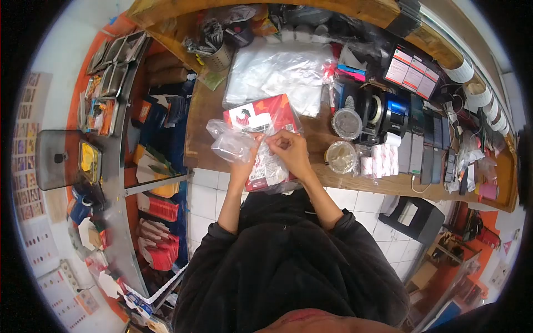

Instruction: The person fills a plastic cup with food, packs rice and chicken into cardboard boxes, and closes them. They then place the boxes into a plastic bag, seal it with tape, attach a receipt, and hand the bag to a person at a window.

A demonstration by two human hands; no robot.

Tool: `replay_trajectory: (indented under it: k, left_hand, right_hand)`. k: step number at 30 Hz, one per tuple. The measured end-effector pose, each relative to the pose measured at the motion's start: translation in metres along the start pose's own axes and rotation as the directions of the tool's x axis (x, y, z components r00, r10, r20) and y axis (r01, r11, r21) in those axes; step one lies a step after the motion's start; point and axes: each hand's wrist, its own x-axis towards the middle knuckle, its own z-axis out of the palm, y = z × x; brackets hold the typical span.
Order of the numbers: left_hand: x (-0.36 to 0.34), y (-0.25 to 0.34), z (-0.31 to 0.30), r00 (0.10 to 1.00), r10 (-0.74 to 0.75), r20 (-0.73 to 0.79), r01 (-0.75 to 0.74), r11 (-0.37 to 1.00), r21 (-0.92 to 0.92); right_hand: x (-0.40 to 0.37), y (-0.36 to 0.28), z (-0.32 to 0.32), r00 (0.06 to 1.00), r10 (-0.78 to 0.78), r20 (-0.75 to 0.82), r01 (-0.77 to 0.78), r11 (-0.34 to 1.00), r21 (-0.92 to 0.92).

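Observation:
A red and white printed packet (265, 119) lies on the wooden counter (201, 127) inside a clear plastic bag (230, 145). My left hand (244, 164) grips the bag's near edge from below. My right hand (288, 151) pinches the bag's plastic just to the right, fingers bunched together over the packet. Both forearms come out of black sleeves.
A stack of clear plastic bags (277, 72) lies behind the packet. Two lidded round containers (345, 123) and paper rolls (383, 158) stand to the right, next to a black printer (388, 111) and a tablet (413, 72). Shelves of red packets (161, 208) hang at left.

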Motion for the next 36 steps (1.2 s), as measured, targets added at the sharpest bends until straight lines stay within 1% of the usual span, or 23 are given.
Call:
replay_trajectory:
  k: [5,9,10,12,13,14,15,17,18,19,21,22,24,25,27,28,29,30,31,32,33,35,36]
  left_hand:
    - [0.001,-0.013,0.000,0.999,-0.013,-0.036,0.013,1.000,0.005]
    - [-0.003,0.009,-0.001,1.000,0.017,-0.027,-0.015,0.997,0.074]
    - [-0.004,-0.002,-0.002,1.000,0.014,-0.023,-0.013,0.998,0.069]
    - [-0.001,-0.043,-0.007,0.992,0.057,0.110,-0.082,0.966,0.244]
    - [0.001,-0.058,-0.011,0.990,0.068,0.125,-0.096,0.968,0.233]
    - [0.004,-0.071,-0.016,0.977,0.071,0.201,-0.140,0.926,0.352]
    - [0.010,-0.075,-0.015,0.955,0.080,0.284,-0.207,0.867,0.453]
    - [0.008,-0.058,-0.013,0.964,0.237,0.118,-0.255,0.952,0.167]
    - [0.009,-0.059,-0.014,0.978,0.111,0.176,-0.131,0.986,0.106]
    - [0.012,-0.062,-0.015,0.969,-0.020,0.247,0.004,0.998,0.067]
    - [0.019,-0.062,-0.016,0.943,0.041,0.330,-0.089,0.987,0.131]
    - [0.024,-0.056,-0.017,0.926,0.085,0.368,-0.165,0.967,0.193]
    - [0.033,-0.037,-0.019,0.883,0.160,0.442,-0.324,0.888,0.327]
    - [0.035,-0.026,-0.021,0.860,0.185,0.475,-0.392,0.837,0.382]
    - [0.038,-0.018,-0.020,0.832,0.213,0.512,-0.459,0.783,0.419]
    - [0.035,-0.038,-0.018,0.822,0.229,0.521,-0.474,0.781,0.406]
    - [0.036,-0.077,-0.015,0.873,0.190,0.449,-0.312,0.926,0.214]
    - [0.038,-0.108,-0.018,0.911,0.127,0.392,-0.137,0.991,-0.004]
    - [0.036,-0.110,-0.016,0.930,0.107,0.353,-0.113,0.994,-0.005]
    - [0.032,-0.109,-0.014,0.944,0.113,0.310,-0.141,0.988,0.068]
    - [0.027,-0.112,-0.013,0.958,0.121,0.261,-0.158,0.979,0.129]
    - [0.014,-0.128,-0.014,0.978,0.145,0.152,-0.181,0.947,0.266]
    - [0.008,-0.143,-0.015,0.984,0.160,0.082,-0.179,0.921,0.345]
  right_hand:
    - [-0.001,-0.003,0.002,1.000,0.016,-0.005,-0.016,0.999,-0.041]
    - [0.002,-0.005,0.002,1.000,0.015,-0.013,-0.015,1.000,0.005]
    - [0.004,-0.009,0.001,1.000,0.025,-0.016,-0.024,1.000,0.015]
    - [0.008,-0.009,-0.003,0.998,0.059,0.029,-0.059,0.998,-0.002]
    - [0.010,-0.010,-0.006,0.993,0.091,0.071,-0.091,0.996,-0.014]
    - [0.011,-0.009,-0.008,0.996,0.078,0.040,-0.077,0.997,-0.024]
    - [0.012,-0.006,-0.008,0.992,0.099,0.077,-0.098,0.995,-0.018]
    - [0.012,-0.011,-0.009,0.990,0.101,0.103,-0.093,0.992,-0.080]
    - [0.008,-0.019,-0.009,0.992,0.087,0.087,-0.074,0.986,-0.148]
    - [0.006,-0.018,-0.002,0.984,-0.177,-0.010,0.161,0.913,-0.375]
    - [0.018,-0.007,0.001,0.899,-0.438,0.006,0.374,0.759,-0.533]
    - [0.022,-0.008,0.003,0.892,-0.450,-0.030,0.359,0.749,-0.557]
    - [0.032,-0.009,0.006,0.904,-0.389,-0.176,0.265,0.835,-0.482]
    - [0.036,-0.004,0.008,0.895,-0.401,-0.194,0.264,0.828,-0.494]
    - [0.039,0.004,0.011,0.879,-0.398,-0.262,0.248,0.852,-0.462]
    - [0.039,0.003,0.009,0.865,-0.421,-0.272,0.250,0.832,-0.495]
    - [0.035,-0.003,0.001,0.856,-0.433,-0.284,0.252,0.828,-0.502]
    - [0.031,-0.014,-0.007,0.913,-0.310,-0.266,0.201,0.908,-0.369]
    - [0.031,-0.023,-0.019,0.955,-0.194,-0.224,0.141,0.963,-0.230]
    - [0.040,-0.022,-0.035,0.955,-0.133,-0.266,0.131,0.991,-0.027]
    - [0.041,-0.037,-0.059,0.948,-0.160,-0.275,0.157,0.987,-0.031]
    - [0.031,-0.095,-0.128,0.907,-0.218,-0.360,0.346,0.873,0.344]
    - [0.019,-0.125,-0.166,0.872,-0.267,-0.410,0.399,0.874,0.279]
